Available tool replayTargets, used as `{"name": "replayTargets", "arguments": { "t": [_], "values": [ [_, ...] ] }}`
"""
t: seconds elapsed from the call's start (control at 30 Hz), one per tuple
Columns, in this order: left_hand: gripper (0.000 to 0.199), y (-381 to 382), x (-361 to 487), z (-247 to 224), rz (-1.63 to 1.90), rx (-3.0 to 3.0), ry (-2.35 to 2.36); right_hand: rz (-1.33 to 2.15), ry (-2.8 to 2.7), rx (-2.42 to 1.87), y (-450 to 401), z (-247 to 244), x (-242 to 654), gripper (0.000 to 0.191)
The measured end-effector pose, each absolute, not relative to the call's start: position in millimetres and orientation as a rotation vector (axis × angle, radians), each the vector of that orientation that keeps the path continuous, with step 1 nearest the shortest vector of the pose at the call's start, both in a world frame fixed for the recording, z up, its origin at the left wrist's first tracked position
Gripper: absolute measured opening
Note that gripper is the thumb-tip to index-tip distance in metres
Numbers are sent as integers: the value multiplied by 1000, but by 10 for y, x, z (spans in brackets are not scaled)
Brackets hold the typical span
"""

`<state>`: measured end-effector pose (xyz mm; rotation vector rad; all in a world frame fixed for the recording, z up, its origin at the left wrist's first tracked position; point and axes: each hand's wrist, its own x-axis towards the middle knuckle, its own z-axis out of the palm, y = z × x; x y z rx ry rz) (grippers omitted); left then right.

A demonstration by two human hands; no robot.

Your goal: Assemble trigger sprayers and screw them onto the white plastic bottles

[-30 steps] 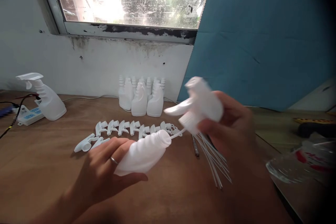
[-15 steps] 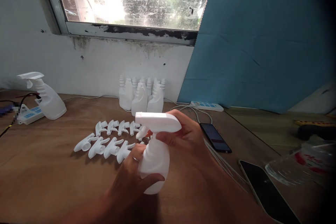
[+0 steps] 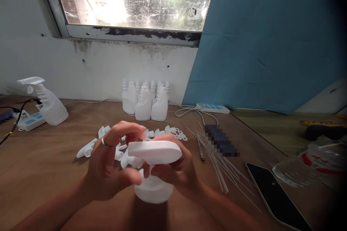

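A white spray bottle (image 3: 153, 189) stands in front of me on the table, its white trigger head (image 3: 155, 152) on top with the nozzle pointing left. My right hand (image 3: 184, 168) is wrapped round the back of the trigger head and the neck. To the left of the nozzle, my left hand (image 3: 108, 162) is open, thumb and fingers curved apart around the nozzle end; I cannot tell whether it touches. Loose white trigger heads (image 3: 87, 148) lie in rows behind my hands, partly hidden by them.
Several headless white bottles (image 3: 142, 104) stand by the wall. Another spray bottle (image 3: 52, 106) leans near a power strip (image 3: 32, 120) at left. Thin white tubes (image 3: 221, 173), a screwdriver-like tool (image 3: 200, 150), a phone (image 3: 273, 191) and a clear plastic bottle (image 3: 306, 162) lie to the right.
My left hand has let go of the bottle's body and risen leftward to the nozzle, opening. The bottle has come down and turned more upright, with my right hand still on its head.
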<state>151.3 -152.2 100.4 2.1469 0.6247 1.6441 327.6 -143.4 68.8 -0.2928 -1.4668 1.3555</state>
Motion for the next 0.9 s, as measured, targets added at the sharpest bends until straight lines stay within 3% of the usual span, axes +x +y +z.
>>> {"name": "replayTargets", "arguments": {
  "t": [0.07,0.17,0.53,0.7,0.9],
  "values": [
    [25,-1496,1525,1238,1506,2347,596,1397,-1473,-317,-1428,699,3289,37],
    [14,-1443,1531,1431,1380,2489,535,1427,-1563,-296,-1400,712,3328,33],
    [26,-1396,1443,1482,1133,2405,521,1678,-1450,-141,-1374,670,3292,44],
    [28,-1351,1468,1473,1154,2396,490,1553,-1432,-267,-1418,693,3296,51],
    [29,-1301,1465,1478,1141,2421,471,1410,-1521,-390,-1434,664,3292,38]
  ]
}}
